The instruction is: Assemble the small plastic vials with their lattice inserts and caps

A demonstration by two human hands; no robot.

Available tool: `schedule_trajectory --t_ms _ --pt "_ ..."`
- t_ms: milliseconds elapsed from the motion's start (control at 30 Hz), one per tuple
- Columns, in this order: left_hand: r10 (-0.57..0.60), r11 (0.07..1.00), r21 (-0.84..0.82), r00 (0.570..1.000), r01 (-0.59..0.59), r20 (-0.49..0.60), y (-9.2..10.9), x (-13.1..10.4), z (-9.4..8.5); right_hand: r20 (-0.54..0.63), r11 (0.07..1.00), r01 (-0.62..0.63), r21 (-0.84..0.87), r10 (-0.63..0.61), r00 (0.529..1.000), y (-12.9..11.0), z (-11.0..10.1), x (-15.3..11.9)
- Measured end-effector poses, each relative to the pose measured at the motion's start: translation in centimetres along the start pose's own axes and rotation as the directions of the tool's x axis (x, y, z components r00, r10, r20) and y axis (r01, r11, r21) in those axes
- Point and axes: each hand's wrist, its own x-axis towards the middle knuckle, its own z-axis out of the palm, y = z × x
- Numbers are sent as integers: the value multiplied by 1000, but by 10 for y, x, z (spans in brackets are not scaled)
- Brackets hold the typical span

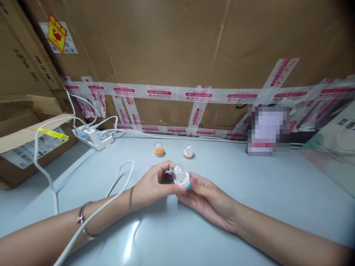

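A small clear-domed item with a white and teal base (181,178) is held between both hands above the table, its dome tilted up and to the left. My left hand (155,184) grips it from the left, thumb along the base. From the right, my right hand (209,199) has its fingers closed on the base. Beyond the hands, two similar items rest on the table: one with an orange base and clear top (159,149), and one with a white and orange base (188,151) whose clear top looks tilted.
A white power strip (94,137) with plugs sits at the back left beside an open cardboard box (33,147). A white cable (46,170) loops over my left forearm. Large taped cartons (166,44) line the back. A pixelated upright object (266,129) stands at the back right.
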Motion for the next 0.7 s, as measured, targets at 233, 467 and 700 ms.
schedule_trajectory --t_ms 233,467,700 --pt "-10 1000 4 999 10 -42 -2 0 2 -35 999 43 -11 -44 998 0 0 1" --pt "21 1000 -2 999 -22 -49 -1 0 3 -38 999 38 -15 -38 999 0 0 1" --pt "25 999 -46 999 -26 -24 0 0 2 -44 1000 -3 -24 2 999 0 0 1"
